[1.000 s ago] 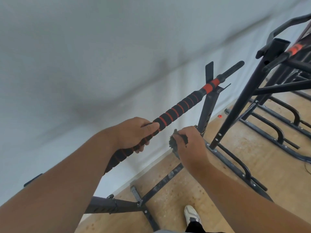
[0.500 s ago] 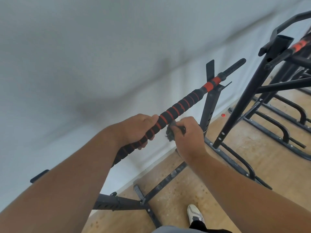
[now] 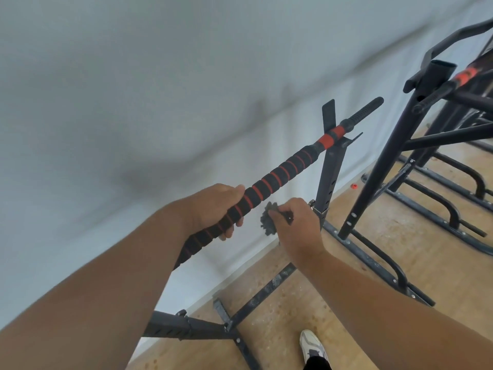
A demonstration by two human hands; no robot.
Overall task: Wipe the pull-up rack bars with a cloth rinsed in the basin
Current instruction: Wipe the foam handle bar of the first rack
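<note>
Near the centre of the frame, a small dark cloth (image 3: 267, 219) is bunched in the pinching fingers of the right hand (image 3: 294, 226), just below and beside the padded bar (image 3: 269, 182), apparently not yet touching it. The bar runs from lower left up to the upper right, with black foam and red rings. The left hand (image 3: 213, 206) is wrapped around its lower part.

I think the cloth can slip out, because only a little of it is held. The ridged foam may also catch it, so the wipe could miss the grooves. If the bar only lies loose in the bracket on the upright post (image 3: 329, 172), pushing could turn or shift it.

The basin is not visible. The left forearm covers the bar's lower end, and the second rack (image 3: 378, 166) is cut off at the right edge. Whether the cloth is wet I cannot tell.
</note>
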